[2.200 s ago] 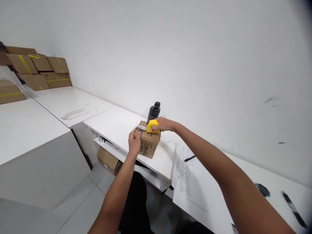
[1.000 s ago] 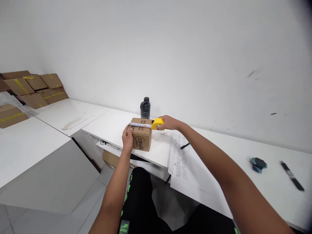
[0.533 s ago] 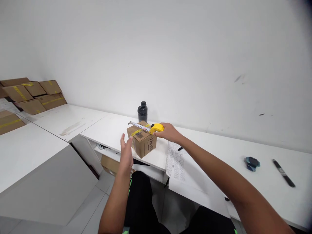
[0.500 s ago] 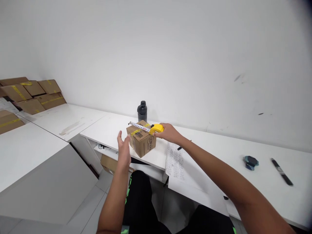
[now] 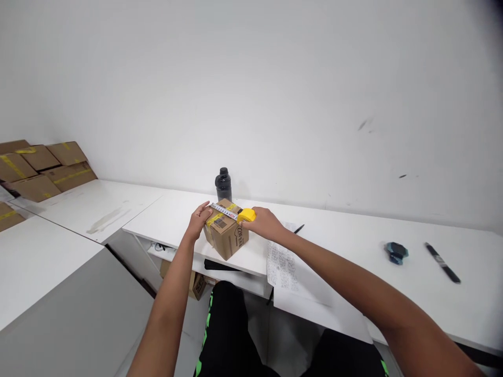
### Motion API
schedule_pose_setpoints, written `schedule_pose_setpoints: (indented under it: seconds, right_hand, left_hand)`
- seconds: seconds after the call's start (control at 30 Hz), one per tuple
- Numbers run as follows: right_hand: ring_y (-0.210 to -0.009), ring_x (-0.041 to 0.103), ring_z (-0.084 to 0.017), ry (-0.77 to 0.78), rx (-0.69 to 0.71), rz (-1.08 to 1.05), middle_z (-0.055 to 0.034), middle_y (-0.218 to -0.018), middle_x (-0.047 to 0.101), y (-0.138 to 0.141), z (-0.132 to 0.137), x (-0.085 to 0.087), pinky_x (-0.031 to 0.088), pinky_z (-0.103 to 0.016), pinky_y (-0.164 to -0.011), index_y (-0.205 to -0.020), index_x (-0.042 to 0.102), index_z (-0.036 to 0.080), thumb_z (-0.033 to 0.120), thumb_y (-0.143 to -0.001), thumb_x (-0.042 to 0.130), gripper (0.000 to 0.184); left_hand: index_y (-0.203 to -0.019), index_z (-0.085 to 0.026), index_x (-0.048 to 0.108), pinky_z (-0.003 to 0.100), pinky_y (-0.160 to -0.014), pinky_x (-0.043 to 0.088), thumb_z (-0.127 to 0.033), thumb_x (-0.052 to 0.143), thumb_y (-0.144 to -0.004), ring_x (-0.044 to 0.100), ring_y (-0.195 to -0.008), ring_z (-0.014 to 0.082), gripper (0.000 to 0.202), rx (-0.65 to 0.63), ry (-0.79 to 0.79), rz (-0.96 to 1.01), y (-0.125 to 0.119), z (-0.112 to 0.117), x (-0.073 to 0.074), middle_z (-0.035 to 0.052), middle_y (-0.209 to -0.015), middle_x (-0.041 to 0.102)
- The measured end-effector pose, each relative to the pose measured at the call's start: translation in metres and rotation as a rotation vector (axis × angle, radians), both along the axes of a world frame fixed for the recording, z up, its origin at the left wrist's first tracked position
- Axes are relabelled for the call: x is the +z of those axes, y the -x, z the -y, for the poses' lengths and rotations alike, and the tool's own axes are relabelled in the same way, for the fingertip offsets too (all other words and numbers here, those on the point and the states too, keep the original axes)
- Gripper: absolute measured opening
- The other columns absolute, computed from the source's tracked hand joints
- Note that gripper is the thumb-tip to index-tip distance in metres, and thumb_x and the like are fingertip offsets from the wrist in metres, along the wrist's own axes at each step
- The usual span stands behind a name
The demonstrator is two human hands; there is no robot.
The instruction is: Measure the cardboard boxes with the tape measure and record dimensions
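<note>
A small cardboard box (image 5: 227, 243) with yellow tape and dark print rests on the white desk. My right hand (image 5: 262, 222) is closed around a yellow tape measure (image 5: 246, 215) at the box's right upper edge. Its white blade (image 5: 223, 210) is drawn out across the top of the box. At the box's left upper edge, my left hand (image 5: 198, 220) has thumb and fingers at the blade's end, pressing it to the edge. The fingertips' exact grip there is small and partly hidden.
Behind the box stands a dark bottle (image 5: 223, 184). Written sheets (image 5: 283, 267) and a pen (image 5: 299, 229) lie right of it. Farther right are a dark blue object (image 5: 396, 252) and a black marker-like stick (image 5: 443, 263). Taped boxes (image 5: 66, 177) are stacked at far left.
My left hand has moved from open beside the box up to its left edge and the blade's end. The blade has come down onto the box top. The view has shifted slightly.
</note>
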State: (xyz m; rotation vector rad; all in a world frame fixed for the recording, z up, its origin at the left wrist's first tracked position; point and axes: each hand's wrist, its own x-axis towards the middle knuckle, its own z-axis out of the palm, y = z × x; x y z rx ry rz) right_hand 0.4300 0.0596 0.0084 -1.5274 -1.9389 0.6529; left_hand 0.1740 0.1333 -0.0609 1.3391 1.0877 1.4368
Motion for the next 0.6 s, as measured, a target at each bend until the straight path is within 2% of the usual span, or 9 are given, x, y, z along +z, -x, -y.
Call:
schedule_pose_setpoints:
  seconds: [0.17,0.27,0.47,0.6]
  right_hand:
    - [-0.077,0.061,-0.02,-0.016,0.001,0.059,-0.007,-0.09,0.068,0.0046,-0.0016,-0.0029,0.036,-0.025,-0.054,-0.079,0.056,0.02,0.044,-0.072,0.068,0.027]
    - [-0.077,0.061,-0.021,-0.026,-0.002,0.081,-0.0077,-0.091,0.068,0.0062,-0.0027,-0.0027,0.035,-0.026,-0.054,-0.08,0.056,0.02,0.045,-0.072,0.067,0.029]
    - [-0.078,0.06,-0.02,-0.031,0.001,0.115,-0.0074,-0.091,0.067,0.0094,-0.0053,0.0019,0.035,-0.026,-0.055,-0.08,0.056,0.02,0.046,-0.074,0.065,0.028]
    - [-0.075,0.06,-0.02,-0.028,0.002,0.116,-0.0065,-0.088,0.067,0.0109,-0.0045,0.0031,0.035,-0.026,-0.054,-0.078,0.055,0.02,0.046,-0.074,0.065,0.028]
  left_hand:
    - [-0.118,-0.014,0.066,0.042,-0.095,0.049,-0.045,0.075,-0.067,0.064,-0.104,0.0259,0.06,-0.007,0.046,0.016,0.0008,0.0008,-0.0017,0.0137,-0.119,0.067]
    - [-0.117,-0.013,0.066,0.043,-0.095,0.049,-0.044,0.076,-0.067,0.064,-0.103,0.0262,0.059,-0.005,0.039,0.039,0.0006,0.0004,-0.0021,0.0137,-0.118,0.067]
    - [-0.127,-0.017,0.061,0.042,-0.099,0.047,-0.041,0.074,-0.07,0.06,-0.113,0.026,0.063,-0.015,-0.004,0.031,-0.0004,0.0005,-0.0037,0.0133,-0.134,0.058]
    - [-0.12,-0.016,0.065,0.042,-0.097,0.048,-0.042,0.072,-0.071,0.062,-0.108,0.0259,0.056,-0.02,0.001,0.026,-0.0011,0.0002,-0.0042,0.0135,-0.127,0.062]
